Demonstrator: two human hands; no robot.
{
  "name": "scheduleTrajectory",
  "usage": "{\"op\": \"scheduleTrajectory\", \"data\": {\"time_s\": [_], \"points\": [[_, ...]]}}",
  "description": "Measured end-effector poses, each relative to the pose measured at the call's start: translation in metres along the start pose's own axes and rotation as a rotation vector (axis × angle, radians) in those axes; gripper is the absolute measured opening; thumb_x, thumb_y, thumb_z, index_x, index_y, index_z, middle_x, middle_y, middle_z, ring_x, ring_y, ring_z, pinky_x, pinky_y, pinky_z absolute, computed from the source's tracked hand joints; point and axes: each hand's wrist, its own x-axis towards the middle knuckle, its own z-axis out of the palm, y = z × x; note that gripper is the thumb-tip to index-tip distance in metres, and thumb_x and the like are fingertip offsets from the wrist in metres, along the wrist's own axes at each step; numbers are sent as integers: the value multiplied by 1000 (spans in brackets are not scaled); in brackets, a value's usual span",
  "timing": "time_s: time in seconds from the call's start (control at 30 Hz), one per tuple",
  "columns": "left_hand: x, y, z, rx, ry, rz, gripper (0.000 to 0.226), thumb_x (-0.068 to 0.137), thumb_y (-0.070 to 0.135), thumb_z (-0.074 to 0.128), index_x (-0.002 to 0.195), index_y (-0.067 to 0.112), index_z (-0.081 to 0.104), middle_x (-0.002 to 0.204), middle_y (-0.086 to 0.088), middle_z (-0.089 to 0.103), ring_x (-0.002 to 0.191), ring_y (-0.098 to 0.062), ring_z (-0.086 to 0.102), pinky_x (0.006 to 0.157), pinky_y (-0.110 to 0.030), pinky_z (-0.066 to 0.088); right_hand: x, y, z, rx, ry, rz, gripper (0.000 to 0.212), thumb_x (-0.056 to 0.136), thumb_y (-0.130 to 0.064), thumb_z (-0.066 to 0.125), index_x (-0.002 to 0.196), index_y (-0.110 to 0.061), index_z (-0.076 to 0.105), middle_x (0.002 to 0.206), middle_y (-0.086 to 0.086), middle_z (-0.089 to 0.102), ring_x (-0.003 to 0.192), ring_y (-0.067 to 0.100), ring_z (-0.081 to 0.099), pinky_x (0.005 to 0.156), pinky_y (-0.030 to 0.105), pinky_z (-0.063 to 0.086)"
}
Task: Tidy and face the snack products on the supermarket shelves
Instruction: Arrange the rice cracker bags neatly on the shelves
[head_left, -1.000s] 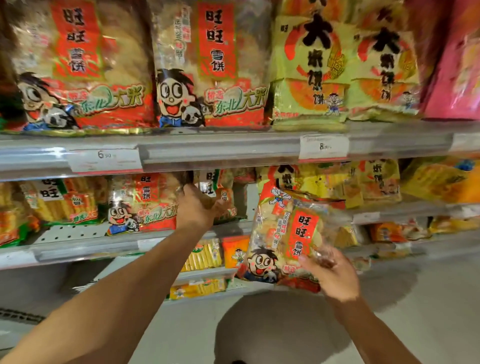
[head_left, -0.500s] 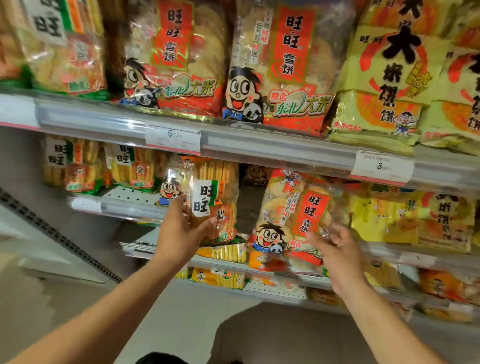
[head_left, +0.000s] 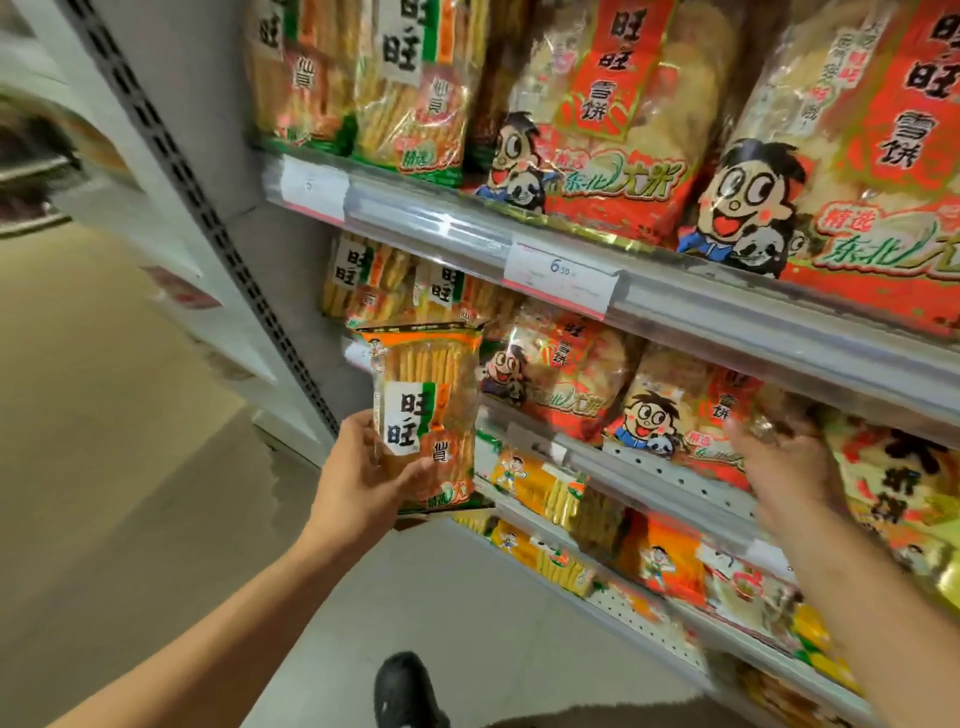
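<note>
Your left hand grips a green-and-orange senbei packet by its lower left corner, thumb across the front label and fingers curled behind; the packet stands upright in the air, in front of the left end of the middle shelf, not resting on it. Your right hand reaches to the right part of that shelf, palm toward the goods and fingers spread and loosely bent, its fingertips at the right edge of a red snow-cracker bag; the hand is blurred, so whether it actually touches the bag cannot be told. A second red snow-cracker bag stands just left of the first, and further green-labelled senbei packets stand at the far left of the same shelf, behind the held packet. On the upper shelf, large red bags stand to the right of large green-labelled ones; a price tag reading 6.50 sits on its front rail. Yellow and orange packets lie on the lower shelves. A black shoe shows on the floor near you.
</note>
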Motion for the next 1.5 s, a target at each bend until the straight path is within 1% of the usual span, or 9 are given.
{"op": "scheduleTrajectory", "data": {"time_s": [0.3, 0.43, 0.57, 0.63, 0.77, 0.9, 1.17, 1.3, 1.5], "points": [[-3, 1, 10, -5, -69, -24, 60, 57, 51, 82, 106, 47, 47, 99, 26, 65, 90, 1, 66, 70, -25, 57, -4, -3, 4, -1, -31, 12, 48, 82, -30, 76, 124, -22, 55, 109, -5, 59, 95, 16, 54, 79, 27, 39], [-1, 10, 23, -4, -107, 23, 59, 58, 48, 84, 102, 55, 46, 101, 22, 64, 93, 4, 63, 65, -16, 55, -22, -21, -3, -256, 28, -109, 37, 82, -28, 76, 103, -6, 54, 97, 13, 63, 86, 31, 62, 57, 21, 36], [0, 16, 36, 10, -152, 37, 63, 60, 40, 88, 108, 47, 48, 102, 16, 65, 93, -3, 66, 67, -23, 58, -76, -22, -1, -336, -9, -396, 63, 83, -22, 73, 131, -4, 36, 141, 19, 37, 121, 21, 42, 98, 38, 43], [1, 17, 41, 40, -194, 66, 63, 62, 37, 89, 107, 50, 47, 102, 22, 65, 93, 1, 65, 66, -18, 56, -106, -23, 8, -271, -251, -436, 75, 84, -36, 70, 144, -16, 31, 151, 3, 32, 122, 3, 33, 102, 30, 32], [4, 20, 52, 138, -290, 151, 63, 63, 40, 89, 108, 50, 45, 105, 29, 61, 96, 4, 62, 71, -13, 53, -156, -37, 40, 52, -751, 11, 99, 59, -72, 73, 143, -42, 30, 137, -21, 47, 110, -5, 52, 86, 20, 44], [7, 15, 52, 202, -351, 247, 67, 65, 42, 87, 118, 35, 46, 106, 20, 62, 92, 0, 64, 77, -32, 56, -164, -31, 75, 205, -668, 61, 49, 66, -47, 84, 92, -51, 43, 71, -52, 53, 67, -26, 54, 51, 5, 42], [54, -20, 8, 72, -426, 223, 79, 58, 39, 91, 109, 57, 33, 118, 8, 53, 103, 3, 57, 77, -18, 53, -181, -44, 153, 273, -486, 107, 45, 68, -21, 87, 106, -22, 63, 96, -2, 75, 86, 17, 73, 75, 40, 58], [102, -43, -25, 48, -472, 224, 90, 50, 47, 92, 110, 67, 29, 123, 5, 50, 113, -6, 54, 92, -36, 52, -194, -58, 200, 295, -458, 57, 37, 72, -8, 83, 102, -17, 64, 93, 2, 76, 81, 19, 74, 58, 27, 57], [164, -45, -61, 142, -469, 446, 73, 78, 41, 75, 139, 24, 39, 129, 9, 49, 119, -14, 49, 99, -36, 45, -186, -93, 253, 252, -339, -105, 40, 73, -13, 83, 105, -27, 62, 100, -5, 74, 92, 12, 71, 73, 28, 56]]}}
